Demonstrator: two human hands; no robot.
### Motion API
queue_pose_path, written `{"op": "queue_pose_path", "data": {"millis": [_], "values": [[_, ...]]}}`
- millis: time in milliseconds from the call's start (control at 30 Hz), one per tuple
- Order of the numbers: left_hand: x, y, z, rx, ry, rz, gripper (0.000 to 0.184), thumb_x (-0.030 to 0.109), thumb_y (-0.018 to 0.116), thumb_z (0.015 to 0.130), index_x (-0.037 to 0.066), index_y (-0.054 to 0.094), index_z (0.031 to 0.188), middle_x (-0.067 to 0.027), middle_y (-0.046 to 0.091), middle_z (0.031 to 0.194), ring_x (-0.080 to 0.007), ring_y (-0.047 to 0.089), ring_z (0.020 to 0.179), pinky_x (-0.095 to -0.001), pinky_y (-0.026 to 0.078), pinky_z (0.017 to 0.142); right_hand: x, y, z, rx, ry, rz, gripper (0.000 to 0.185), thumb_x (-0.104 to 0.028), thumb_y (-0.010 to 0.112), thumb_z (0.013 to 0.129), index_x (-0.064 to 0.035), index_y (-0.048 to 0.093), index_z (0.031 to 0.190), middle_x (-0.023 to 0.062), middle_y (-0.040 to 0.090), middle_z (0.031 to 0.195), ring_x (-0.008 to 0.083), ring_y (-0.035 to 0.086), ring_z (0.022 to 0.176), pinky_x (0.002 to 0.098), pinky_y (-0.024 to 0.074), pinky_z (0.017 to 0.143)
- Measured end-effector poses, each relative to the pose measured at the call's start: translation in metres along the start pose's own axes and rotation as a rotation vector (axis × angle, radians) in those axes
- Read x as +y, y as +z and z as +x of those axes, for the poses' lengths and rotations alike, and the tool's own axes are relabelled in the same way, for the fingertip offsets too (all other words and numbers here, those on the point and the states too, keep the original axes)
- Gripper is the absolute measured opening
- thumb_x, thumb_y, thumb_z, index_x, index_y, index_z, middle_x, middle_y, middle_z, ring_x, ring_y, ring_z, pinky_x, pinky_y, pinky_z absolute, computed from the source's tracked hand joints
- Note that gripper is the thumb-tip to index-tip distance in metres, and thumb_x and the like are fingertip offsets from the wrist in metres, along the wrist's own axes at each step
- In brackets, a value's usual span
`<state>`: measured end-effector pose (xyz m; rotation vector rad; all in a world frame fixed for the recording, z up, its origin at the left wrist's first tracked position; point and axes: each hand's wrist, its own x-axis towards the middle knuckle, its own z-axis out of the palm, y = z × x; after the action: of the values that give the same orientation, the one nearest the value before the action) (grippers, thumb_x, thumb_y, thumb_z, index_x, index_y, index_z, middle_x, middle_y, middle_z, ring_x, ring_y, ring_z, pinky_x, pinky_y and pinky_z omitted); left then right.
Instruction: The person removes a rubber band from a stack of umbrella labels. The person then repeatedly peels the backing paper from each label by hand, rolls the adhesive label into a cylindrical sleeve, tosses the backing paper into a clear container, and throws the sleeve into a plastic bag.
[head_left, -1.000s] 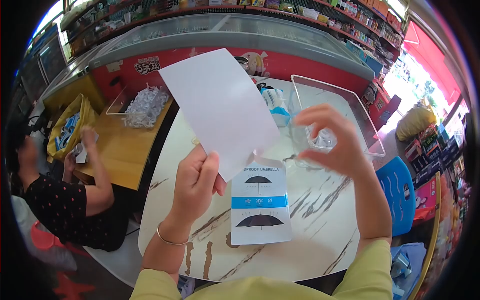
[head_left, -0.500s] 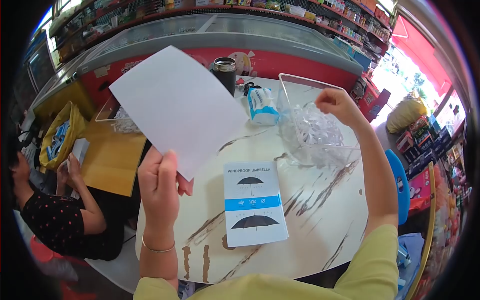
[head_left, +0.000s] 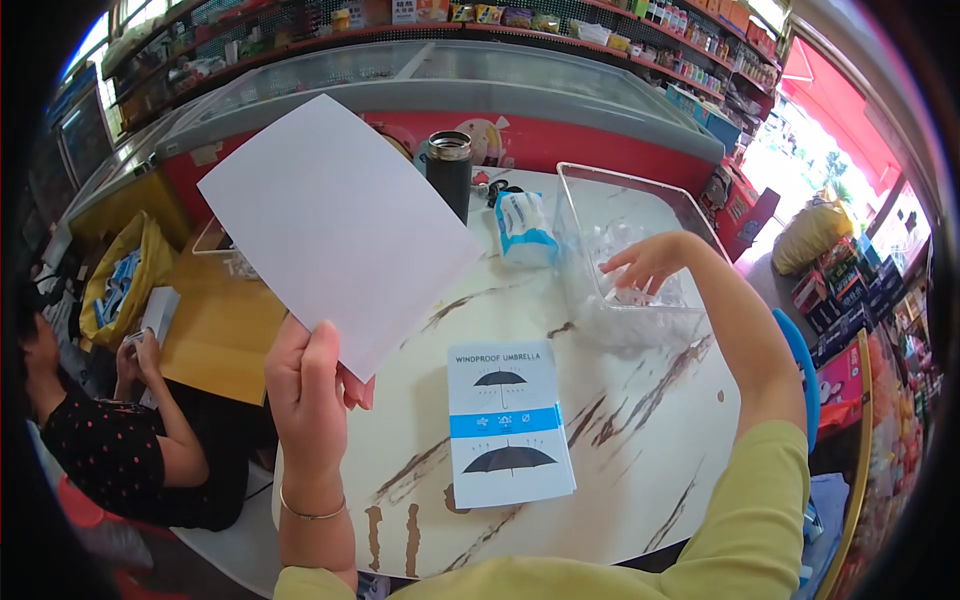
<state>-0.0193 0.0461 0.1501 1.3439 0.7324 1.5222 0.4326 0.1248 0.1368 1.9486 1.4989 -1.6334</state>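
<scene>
My left hand [head_left: 312,385] pinches a blank white sheet of paper [head_left: 340,235] by its lower corner, held up over the left side of the table. Fingers apart and pointing down, my right hand [head_left: 655,262] is inside the clear plastic bin [head_left: 640,308]. Tangled white, translucent strips [head_left: 615,240] lie in that bin; its contact with them is partly hidden. Between my arms, a stack of printed cards [head_left: 508,425] rests on the table, its top one reading "WINDPROOF UMBRELLA" with black umbrella drawings and a blue band.
A dark open flask [head_left: 449,180] and a blue-and-white packet [head_left: 526,230] stand toward the table's back. At left, another person [head_left: 130,440] sits beside a yellow bag [head_left: 125,280] and a brown board [head_left: 220,340]. A blue chair [head_left: 805,375] is at right.
My right hand has gone down into the bin, its curled fingers opening out. The white sheet in my left hand has shifted slightly to the left.
</scene>
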Motion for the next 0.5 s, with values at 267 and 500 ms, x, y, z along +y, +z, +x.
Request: {"op": "queue_pose_path", "data": {"millis": [267,500], "values": [[-0.003,0.001,0.001,-0.027,-0.002,0.005,0.021,0.014,0.041,0.089,-0.004,0.053,0.091,-0.0008,0.05,0.06,-0.0035,0.033,0.036,-0.0195,0.035,0.034,0.017,-0.005,0.019,0.47,0.356,-0.496,0.081,-0.051,0.057,0.081,-0.0199,0.017,0.143,0.0178,0.03,0.141,0.0346,0.043,0.12,0.0475,0.0493,0.085],[-0.003,0.001,0.001,-0.019,-0.008,0.028,0.022,0.014,0.041,0.089,-0.004,0.053,0.093,-0.0022,0.051,0.062,-0.0044,0.034,0.036,-0.0194,0.034,0.034,0.031,-0.035,0.032,0.258,0.499,-0.404,0.071,-0.044,0.068,0.073,-0.0091,0.044,0.13,0.0177,0.048,0.127,0.0284,0.06,0.097,0.0381,0.0538,0.073]]}}
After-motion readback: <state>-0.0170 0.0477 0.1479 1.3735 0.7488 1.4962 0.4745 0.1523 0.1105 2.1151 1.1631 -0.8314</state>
